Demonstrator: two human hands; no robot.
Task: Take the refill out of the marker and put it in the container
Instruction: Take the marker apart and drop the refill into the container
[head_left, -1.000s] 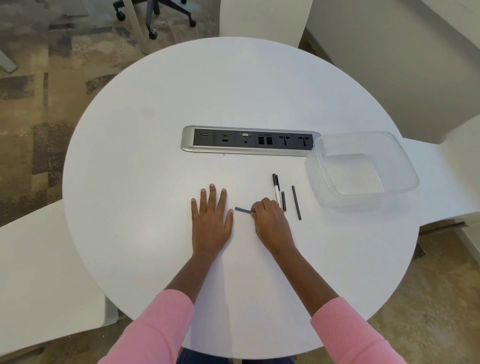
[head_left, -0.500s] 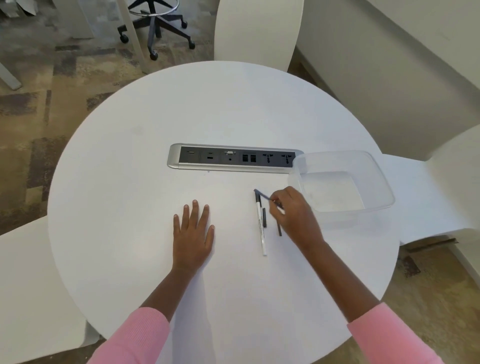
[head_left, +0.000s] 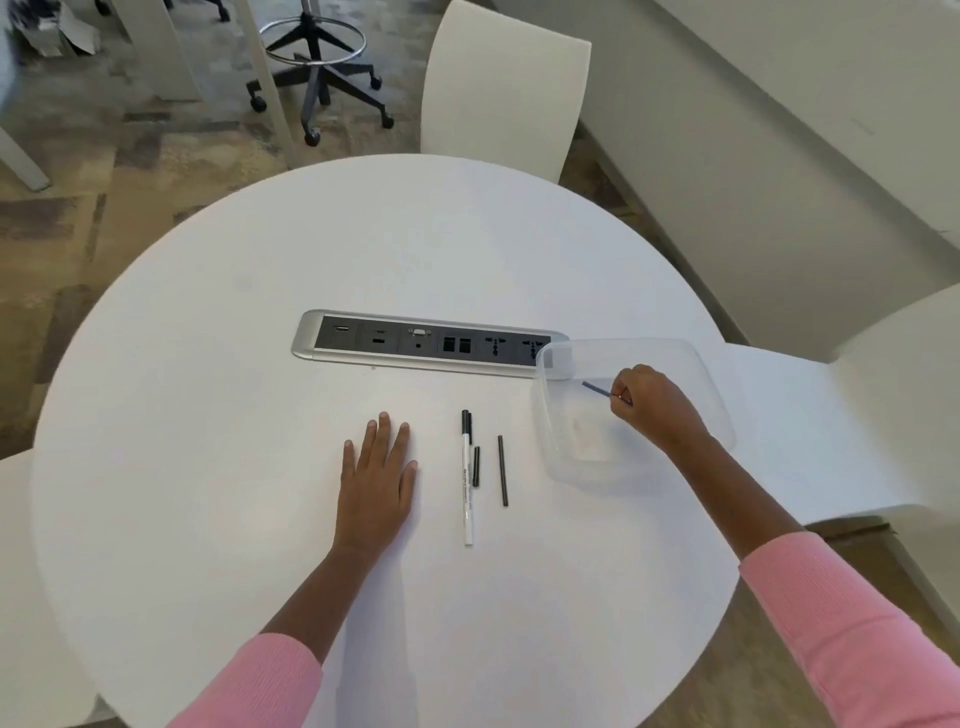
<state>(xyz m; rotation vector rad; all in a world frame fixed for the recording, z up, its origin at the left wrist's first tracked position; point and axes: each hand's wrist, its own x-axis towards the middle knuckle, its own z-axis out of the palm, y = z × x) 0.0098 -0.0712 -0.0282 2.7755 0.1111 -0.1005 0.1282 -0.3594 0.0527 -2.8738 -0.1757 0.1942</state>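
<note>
The blue refill (head_left: 595, 388) is pinched at one end by the right hand (head_left: 654, 405) and held over the container (head_left: 546, 426), which is set at the table's (head_left: 208, 415) right edge. The marker (head_left: 467, 483) and two black rods (head_left: 503, 470) are laid near the middle. The left hand (head_left: 376, 478) is laid flat beside them, fingers slightly spread.
</note>
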